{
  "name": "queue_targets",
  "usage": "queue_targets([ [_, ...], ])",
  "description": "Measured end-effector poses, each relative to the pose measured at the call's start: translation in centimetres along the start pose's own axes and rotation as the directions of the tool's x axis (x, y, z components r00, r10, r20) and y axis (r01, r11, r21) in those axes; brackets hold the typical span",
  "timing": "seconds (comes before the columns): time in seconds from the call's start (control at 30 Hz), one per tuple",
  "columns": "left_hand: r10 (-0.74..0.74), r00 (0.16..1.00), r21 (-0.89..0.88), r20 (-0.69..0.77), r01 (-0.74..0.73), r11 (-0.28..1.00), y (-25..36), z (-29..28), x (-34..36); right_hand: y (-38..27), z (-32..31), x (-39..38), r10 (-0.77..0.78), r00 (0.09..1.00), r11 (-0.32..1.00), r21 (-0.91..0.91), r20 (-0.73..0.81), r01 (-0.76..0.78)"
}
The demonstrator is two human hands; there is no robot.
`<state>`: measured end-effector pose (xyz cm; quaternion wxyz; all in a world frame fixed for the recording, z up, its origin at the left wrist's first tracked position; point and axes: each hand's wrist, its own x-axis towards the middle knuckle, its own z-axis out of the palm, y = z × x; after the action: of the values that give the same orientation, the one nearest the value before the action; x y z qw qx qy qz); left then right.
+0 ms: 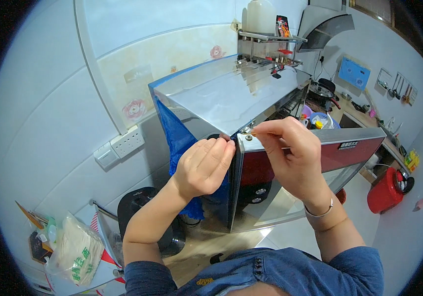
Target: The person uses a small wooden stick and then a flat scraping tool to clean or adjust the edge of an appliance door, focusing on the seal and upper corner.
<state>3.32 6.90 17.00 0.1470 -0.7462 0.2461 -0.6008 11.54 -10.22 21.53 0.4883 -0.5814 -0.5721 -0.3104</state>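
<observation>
A metal cabinet [221, 106] with a shiny silver top stands before me, its door [315, 148] swung open toward me. The door has a silver frame, a dark red band and a glass panel. A screw [248, 137] sits in the frame's top corner at the hinge side. Just beyond that screw, my right hand [295, 155] pinches thumb and forefinger together by the hinge; what lies between them is too small to name. My left hand [204, 166] is closed at the cabinet's front corner, beside the door's edge, and its fingers hide whatever they grip.
Blue plastic film [174, 135] hangs at the cabinet's left side. A socket strip [127, 142] is on the wall. At lower left are a black appliance [140, 197] and a plastic bag [78, 249]. A rack [270, 37] stands behind; a red bin [385, 192] is right.
</observation>
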Motion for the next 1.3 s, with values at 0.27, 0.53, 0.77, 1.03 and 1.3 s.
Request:
queue_targets([
  [0.27, -0.036, 0.999, 0.049, 0.010, 0.035, 0.998, 0.5, 0.1, 0.4, 0.5, 0.7, 0.6, -0.044, 0.998, 0.996, -0.073, 0.055, 0.048],
  [0.53, -0.099, 0.994, 0.023, 0.049, 0.098, 0.995, 1.3, 0.1, 0.3, 0.4, 0.8, 0.7, 0.007, 0.996, 1.000, -0.027, 0.084, -0.005],
  [0.77, -0.151, 0.988, -0.044, -0.010, 0.150, 0.988, 1.6, 0.4, -0.5, 0.3, 1.1, 0.9, 0.104, 0.987, 0.994, -0.037, 0.123, -0.100],
  [1.03, -0.196, 0.980, -0.092, -0.010, 0.195, 0.977, 1.6, 0.4, -1.1, 0.3, 1.2, 0.8, 0.227, 0.969, 0.969, 0.082, 0.098, -0.235],
  [1.3, -0.259, 0.966, -0.124, -0.029, 0.253, 0.959, 1.9, 0.6, -1.2, 0.4, 1.3, 1.1, 0.070, 0.993, 0.997, -0.047, 0.096, -0.066],
])
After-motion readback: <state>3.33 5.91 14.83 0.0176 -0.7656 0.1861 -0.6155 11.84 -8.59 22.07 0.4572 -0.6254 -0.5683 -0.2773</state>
